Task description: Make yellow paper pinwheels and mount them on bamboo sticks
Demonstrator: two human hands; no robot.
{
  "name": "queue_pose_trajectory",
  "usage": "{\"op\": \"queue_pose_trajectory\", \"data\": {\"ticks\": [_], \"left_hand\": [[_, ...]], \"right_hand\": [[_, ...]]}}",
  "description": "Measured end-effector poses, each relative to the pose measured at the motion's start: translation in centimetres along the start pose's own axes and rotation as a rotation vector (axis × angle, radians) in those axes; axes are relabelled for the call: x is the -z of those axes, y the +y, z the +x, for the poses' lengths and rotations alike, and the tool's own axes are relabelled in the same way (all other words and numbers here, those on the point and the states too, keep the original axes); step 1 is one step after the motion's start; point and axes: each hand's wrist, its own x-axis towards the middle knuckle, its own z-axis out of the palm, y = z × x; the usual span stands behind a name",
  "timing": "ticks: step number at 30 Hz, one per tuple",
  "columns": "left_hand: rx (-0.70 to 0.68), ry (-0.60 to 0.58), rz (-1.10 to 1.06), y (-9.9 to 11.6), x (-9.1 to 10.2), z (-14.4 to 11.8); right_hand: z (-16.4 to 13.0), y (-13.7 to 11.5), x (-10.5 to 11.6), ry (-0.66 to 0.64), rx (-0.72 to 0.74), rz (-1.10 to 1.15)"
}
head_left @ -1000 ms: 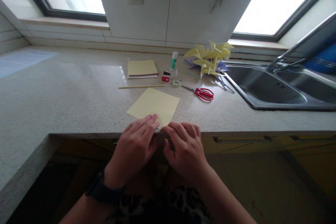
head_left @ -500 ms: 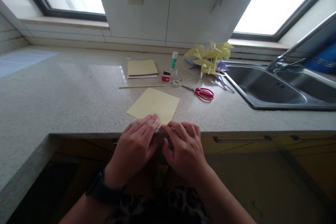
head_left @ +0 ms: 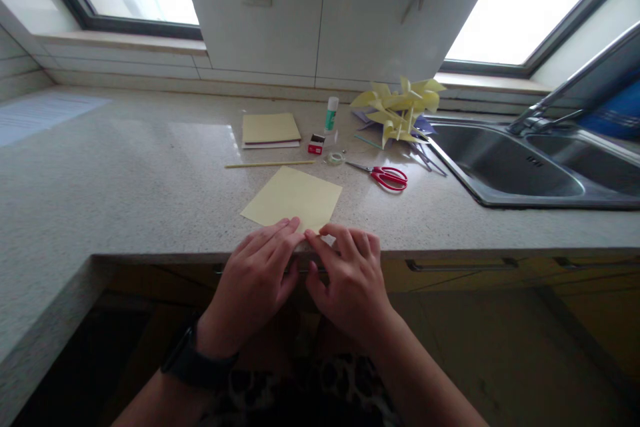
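A square sheet of pale yellow paper [head_left: 294, 197] lies on the speckled countertop [head_left: 150, 180], turned like a diamond with its near corner at the counter's front edge. My left hand [head_left: 257, 283] rests flat with its fingertips on that near corner. My right hand [head_left: 350, 277] is beside it, its index finger and thumb meeting the same corner next to my left fingertips. Whether the corner is pinched or only pressed down is hidden by the fingers.
Behind the sheet lie a thin wooden stick [head_left: 269, 164], a stack of yellow paper [head_left: 271, 129], a glue stick [head_left: 331, 113], a small red box [head_left: 316, 144], a tape roll [head_left: 335, 159] and red scissors [head_left: 386, 177]. Yellow paper pinwheels [head_left: 397, 110] sit by the steel sink [head_left: 505, 167].
My right hand has slid a little left and forward, so its fingertips now meet the paper's near corner beside my left fingertips. The sheet has stayed in place.
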Motion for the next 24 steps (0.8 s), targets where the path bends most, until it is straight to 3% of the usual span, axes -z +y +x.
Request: {"op": "queue_pose_trajectory", "data": {"ticks": [14,24], "left_hand": [[-0.017,-0.009,0.063,0.09,-0.13,-0.16],[-0.016,-0.01,0.062,0.14,-0.01,0.05]], "right_hand": [[0.62,-0.21,0.27,-0.066,-0.039,-0.014],[0.28,0.36,0.79,-0.073,0.034,-0.01]]}}
